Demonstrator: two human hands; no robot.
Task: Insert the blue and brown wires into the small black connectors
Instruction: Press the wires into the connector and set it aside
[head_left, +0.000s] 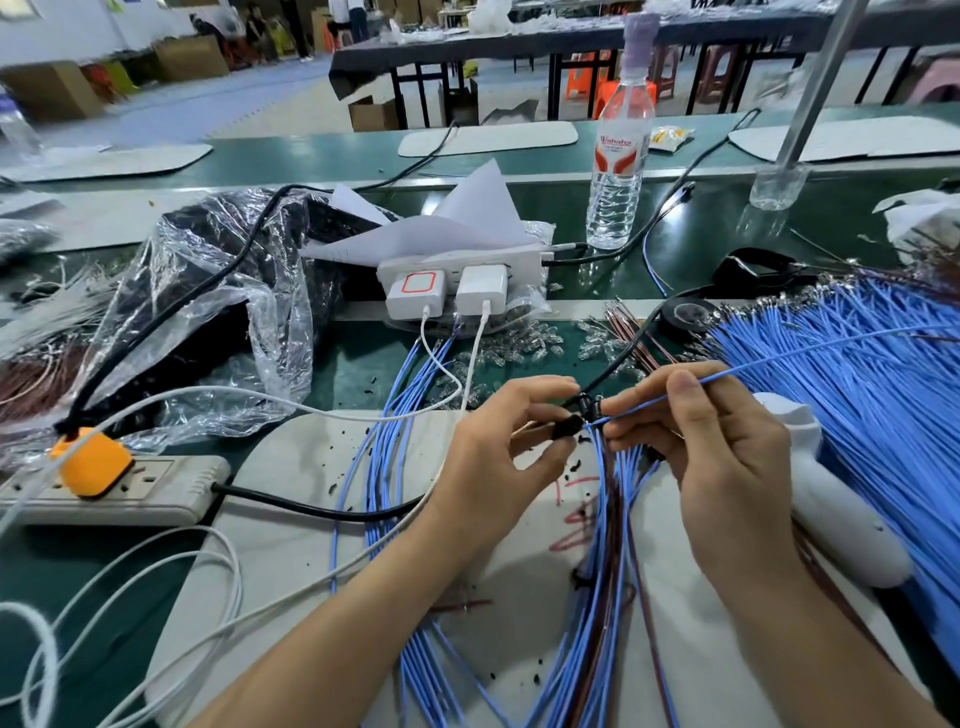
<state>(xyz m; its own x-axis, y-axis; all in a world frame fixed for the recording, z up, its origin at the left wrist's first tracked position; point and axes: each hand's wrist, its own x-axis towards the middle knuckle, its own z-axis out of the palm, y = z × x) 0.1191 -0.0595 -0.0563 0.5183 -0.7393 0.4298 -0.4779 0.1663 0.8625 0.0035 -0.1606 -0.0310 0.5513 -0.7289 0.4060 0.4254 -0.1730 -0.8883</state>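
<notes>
1. The small black connector (569, 427) is pinched between the thumb and forefinger of your left hand (498, 447), just left of your right fingertips.
2. Your right hand (722, 441) pinches a single blue wire (727, 372) between thumb and forefinger. The wire's near end meets the connector; whether it is inside cannot be told.
3. Both forearms reach in from the bottom edge, with your hands raised over the white mat (291, 467) and your spare fingers loosely curled.
4. Below your fingers trails a bundle of blue and brown wires (602, 519). Right of your right knuckles spreads a fan of blue wires (857, 405).
5. Well beyond your fingertips, a water bottle (618, 156) reads "Wahaha" in red. The red marks (576, 512) on the mat below your fingers are illegible.
</notes>
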